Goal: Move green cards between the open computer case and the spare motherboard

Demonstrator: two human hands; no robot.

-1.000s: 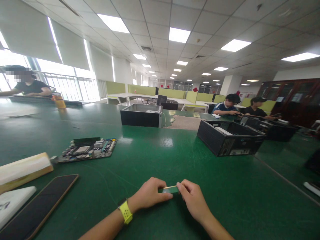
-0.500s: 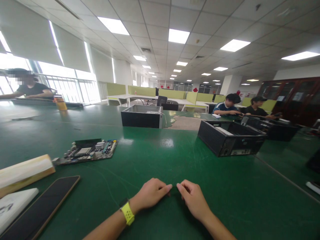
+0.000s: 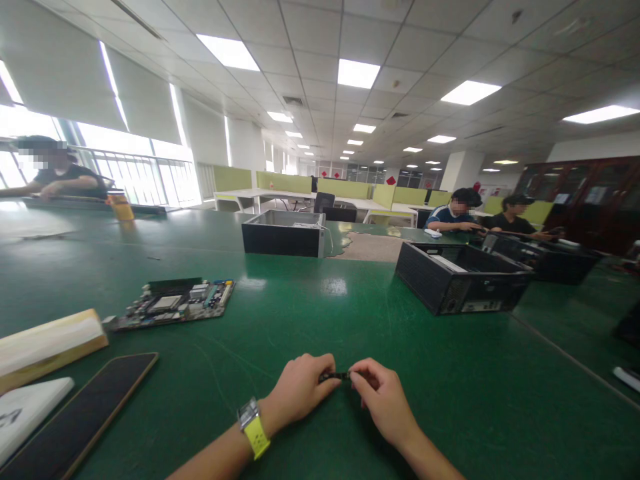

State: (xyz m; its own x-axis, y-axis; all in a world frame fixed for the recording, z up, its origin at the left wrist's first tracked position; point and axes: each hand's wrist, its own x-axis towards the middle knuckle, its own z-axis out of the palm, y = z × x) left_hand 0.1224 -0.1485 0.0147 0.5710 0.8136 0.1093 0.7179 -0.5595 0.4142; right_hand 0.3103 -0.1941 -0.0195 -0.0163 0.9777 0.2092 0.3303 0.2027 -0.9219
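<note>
Both my hands rest on the green table (image 3: 310, 313) near its front edge, fingertips meeting. My left hand (image 3: 300, 387), with a yellow-strapped watch (image 3: 251, 427) on the wrist, and my right hand (image 3: 383, 397) each pinch one end of a small, thin dark stick (image 3: 336, 376). Only a short dark sliver of it shows between the fingers; it looks like a memory module seen edge-on. Both hands are closed on it.
A bare motherboard (image 3: 175, 301) lies to the left. A phone (image 3: 83, 413), a wooden block (image 3: 47, 347) and a white box (image 3: 25, 413) sit at the near left. Two open computer cases (image 3: 283, 233) (image 3: 463, 275) stand farther back. Other people work at the far left and far right.
A second ago the hands held a green module flat. It dropped out of sight at half a second; now it shows edge-on as a dark sliver. My left wrist has turned.
</note>
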